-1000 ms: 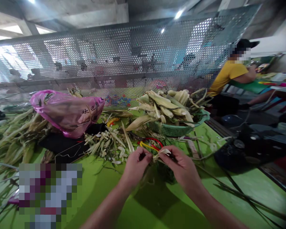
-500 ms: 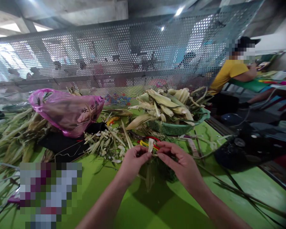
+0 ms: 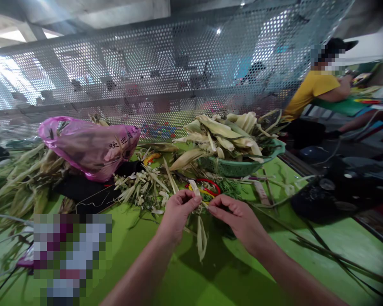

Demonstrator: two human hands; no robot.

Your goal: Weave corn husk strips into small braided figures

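Left hand [image 3: 178, 210] and right hand [image 3: 239, 219] both pinch-grip one pale leaf strip [image 3: 201, 238], fingertips nearly touching to keep it steady. Loose end just dangles toward the table [image 3: 210, 280].

A pink plastic bag [image 3: 89, 144] lies middle left on the green table [image 3: 130, 240]. A green basket [image 3: 242, 168] of pale husks [image 3: 223, 132] sits right of centre. A perforated metal screen [image 3: 147, 72] stands behind, with a person in yellow [image 3: 309, 91] upper right.

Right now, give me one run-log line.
left hand: pinches leaf strip | right hand: pinches same strip | strip end: hangs above table | green basket: behind
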